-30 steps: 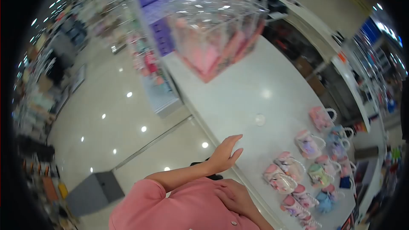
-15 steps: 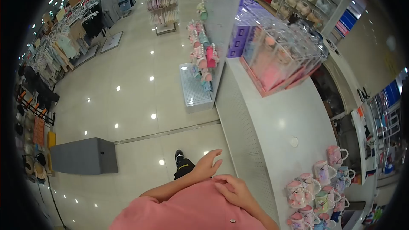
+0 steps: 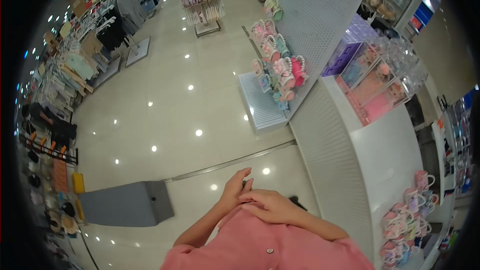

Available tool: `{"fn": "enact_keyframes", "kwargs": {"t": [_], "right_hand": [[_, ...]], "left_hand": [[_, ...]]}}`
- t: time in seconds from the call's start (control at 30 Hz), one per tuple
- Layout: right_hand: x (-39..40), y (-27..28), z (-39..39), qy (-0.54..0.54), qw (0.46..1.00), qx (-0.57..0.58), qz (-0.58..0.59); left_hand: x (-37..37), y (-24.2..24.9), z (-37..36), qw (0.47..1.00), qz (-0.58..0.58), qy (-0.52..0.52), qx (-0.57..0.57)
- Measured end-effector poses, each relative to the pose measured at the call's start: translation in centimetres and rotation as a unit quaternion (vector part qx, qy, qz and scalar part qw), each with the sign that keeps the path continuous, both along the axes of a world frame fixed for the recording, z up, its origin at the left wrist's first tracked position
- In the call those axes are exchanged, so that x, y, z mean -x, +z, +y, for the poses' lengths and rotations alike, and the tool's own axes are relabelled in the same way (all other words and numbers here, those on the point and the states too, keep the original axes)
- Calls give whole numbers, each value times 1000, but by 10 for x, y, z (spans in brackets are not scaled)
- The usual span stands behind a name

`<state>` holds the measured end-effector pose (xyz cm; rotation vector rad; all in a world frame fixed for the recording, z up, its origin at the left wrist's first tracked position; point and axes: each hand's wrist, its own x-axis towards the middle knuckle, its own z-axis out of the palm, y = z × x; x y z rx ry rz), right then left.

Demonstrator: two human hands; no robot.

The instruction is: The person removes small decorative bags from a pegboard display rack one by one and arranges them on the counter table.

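Observation:
Both hands meet in front of the pink shirt. My left hand has its fingers stretched forward and holds nothing visible. A small dark patch shows between its thumb and fingers. My right hand lies across the shirt front with fingers extended, its fingertips right at the left hand's thumb side. Nothing shows in its grasp. To the right, small pastel bags with pearl-bead handles sit grouped on a white curved counter.
Clear display boxes stand at the counter's far end. More pearl-handled bags hang on a perforated panel above a low shelf. A grey bench is at left. Clothes racks line the far left.
The view has shifted so the counter and panel appear farther right. My right hand has come over to the left hand, and the two now overlap.

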<state>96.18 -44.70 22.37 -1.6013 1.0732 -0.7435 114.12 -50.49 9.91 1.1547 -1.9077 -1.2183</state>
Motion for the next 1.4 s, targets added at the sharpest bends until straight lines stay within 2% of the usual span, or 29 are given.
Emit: {"fn": "enact_keyframes", "kwargs": {"t": [0.13,0.37,0.47,0.67,0.73,0.83,0.93,1.03,1.13,1.23,1.27,1.33,1.4], "right_hand": [[-30,-5,-50,22,999,-21,11],[-65,-39,-135,146,988,-58,2],[-82,-50,-183,171,985,-38,-9],[-105,-65,-306,240,970,-21,-39],[-105,-58,-356,248,969,-13,-21],[-99,-39,-421,226,973,-5,-33],[-86,-26,-478,181,983,8,-35],[-70,-32,-525,146,989,-11,-13],[-45,-37,-562,88,996,-21,11],[-12,-49,-594,-91,990,-68,-78],[2,-51,-608,-149,979,-119,-70],[32,-73,-633,-282,956,-71,-18],[62,-97,-660,-409,911,-37,14]], "left_hand": [[-38,-2,-48,998,-37,45,2],[-63,-8,-89,982,70,144,-102],[-74,-12,-117,969,92,179,-143],[-107,-29,-214,951,70,257,-156],[-105,-14,-256,944,76,270,-175],[-99,5,-322,916,151,284,-240],[-95,8,-388,960,66,216,-168],[-74,34,-445,977,22,170,-130],[-54,35,-496,986,-24,104,-129],[-30,5,-556,983,54,32,-171],[-21,-1,-576,987,29,20,-154],[0,-14,-628,992,31,-28,-121],[25,-28,-688,992,37,-77,-89]]}}
